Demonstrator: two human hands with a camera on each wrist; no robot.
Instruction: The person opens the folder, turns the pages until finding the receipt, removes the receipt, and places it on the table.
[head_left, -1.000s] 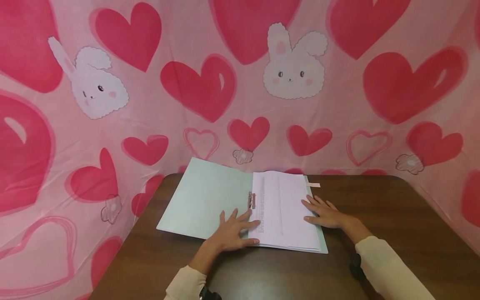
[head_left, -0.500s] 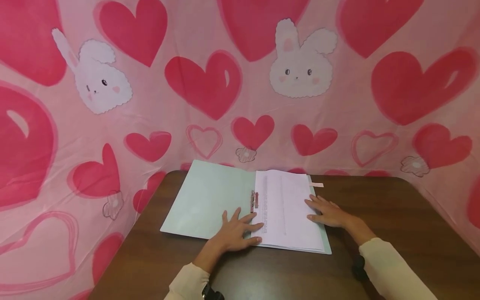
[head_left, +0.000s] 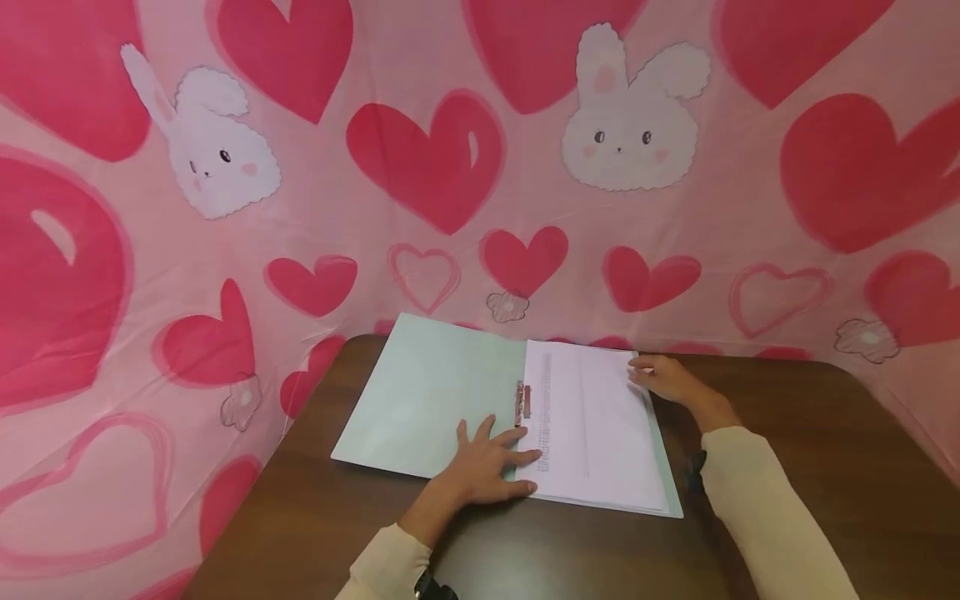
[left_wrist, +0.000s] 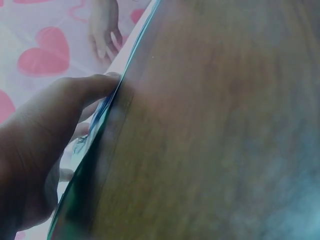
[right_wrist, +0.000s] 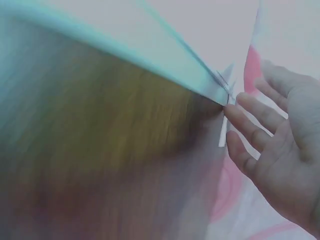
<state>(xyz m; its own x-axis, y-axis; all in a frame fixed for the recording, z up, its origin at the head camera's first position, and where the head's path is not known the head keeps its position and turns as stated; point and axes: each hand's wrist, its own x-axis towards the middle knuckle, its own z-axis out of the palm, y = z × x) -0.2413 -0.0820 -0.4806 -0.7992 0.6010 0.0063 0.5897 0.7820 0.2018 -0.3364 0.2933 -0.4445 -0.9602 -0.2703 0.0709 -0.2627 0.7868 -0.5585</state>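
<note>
A pale green folder [head_left: 427,392] lies spread on the table, a stack of printed white sheets [head_left: 611,433] on its right side. A metal clip with a reddish bar [head_left: 523,404] sits by the fold. With fingers spread, my left hand [head_left: 483,467] rests across the fold and the sheets' lower left part; the left wrist view shows its thumb [left_wrist: 95,87] at the near edge. At the sheets' upper right corner is my right hand [head_left: 670,381], fingers loosely bent. In the right wrist view, its fingertips [right_wrist: 231,111] are beside a small pale tab [right_wrist: 223,132].
The brown wooden table [head_left: 570,554] extends around the folder, with its far edge just beyond it. Behind hangs a pink cloth [head_left: 420,67] with hearts and rabbit faces.
My right hand has moved from the sheets' right edge up to the upper right corner, and its fingers have drawn together. My left hand stays in place. The head view has shifted slightly.
</note>
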